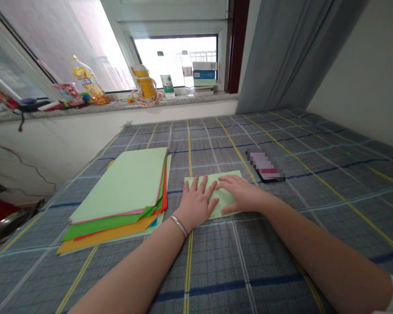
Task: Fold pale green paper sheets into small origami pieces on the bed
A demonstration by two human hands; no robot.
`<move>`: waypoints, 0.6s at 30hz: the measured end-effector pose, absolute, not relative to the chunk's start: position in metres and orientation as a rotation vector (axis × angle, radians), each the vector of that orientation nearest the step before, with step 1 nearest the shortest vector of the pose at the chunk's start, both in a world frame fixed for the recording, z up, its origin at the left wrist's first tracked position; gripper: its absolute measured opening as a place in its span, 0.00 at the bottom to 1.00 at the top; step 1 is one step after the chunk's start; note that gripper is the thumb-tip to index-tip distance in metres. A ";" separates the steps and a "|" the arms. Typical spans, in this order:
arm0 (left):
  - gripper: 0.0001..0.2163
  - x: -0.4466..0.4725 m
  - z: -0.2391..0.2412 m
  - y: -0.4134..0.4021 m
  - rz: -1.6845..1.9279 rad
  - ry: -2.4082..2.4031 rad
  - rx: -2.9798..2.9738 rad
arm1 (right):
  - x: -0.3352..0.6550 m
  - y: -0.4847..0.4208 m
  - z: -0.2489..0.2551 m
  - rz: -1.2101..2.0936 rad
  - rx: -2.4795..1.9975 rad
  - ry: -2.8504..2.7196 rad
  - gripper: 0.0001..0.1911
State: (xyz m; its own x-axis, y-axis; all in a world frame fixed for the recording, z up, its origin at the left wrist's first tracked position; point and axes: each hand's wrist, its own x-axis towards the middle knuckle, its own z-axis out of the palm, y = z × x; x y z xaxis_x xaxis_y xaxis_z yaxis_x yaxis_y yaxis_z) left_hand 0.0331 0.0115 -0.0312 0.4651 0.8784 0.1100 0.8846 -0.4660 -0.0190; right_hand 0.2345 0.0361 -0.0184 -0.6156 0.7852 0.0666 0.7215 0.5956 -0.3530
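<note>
A light green sheet of paper (225, 201), which looks folded, lies flat on the plaid cloth in front of me. My left hand (197, 204) rests on its left part, fingers spread and palm down, with a silver bangle on the wrist. On its right part lies my right hand (244, 194), fingers apart and slightly bent, the fingertips touching the paper. The two hands nearly meet over the middle of the sheet. To the left is a stack of coloured paper (124, 183), light green on top, with pink, green, red and orange edges showing.
A smartphone (265, 165) lies right of the paper. On the windowsill stand a yellow drink bottle (88, 80), a yellow flask (146, 85), two clear bottles and some boxes (205, 76). A grey curtain (278, 52) hangs at the back right. The plaid cloth (216, 270) covers the surface.
</note>
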 end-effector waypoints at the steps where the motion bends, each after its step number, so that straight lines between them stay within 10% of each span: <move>1: 0.26 0.033 -0.031 0.012 -0.123 -1.582 -2.634 | 0.235 0.036 -0.020 0.452 -1.256 -2.609 0.42; 18: 0.48 0.019 -0.023 0.020 -0.029 -1.522 -2.826 | 0.252 0.042 -0.023 0.552 -1.498 -2.647 0.62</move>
State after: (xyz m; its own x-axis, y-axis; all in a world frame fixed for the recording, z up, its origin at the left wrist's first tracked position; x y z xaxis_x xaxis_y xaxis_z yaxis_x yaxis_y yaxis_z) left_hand 0.0190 0.0202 -0.0234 0.5509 0.8344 -0.0166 0.8332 -0.5488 0.0682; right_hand 0.2519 0.0419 -0.0227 -0.5292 0.8385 -0.1298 0.8205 0.4668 -0.3300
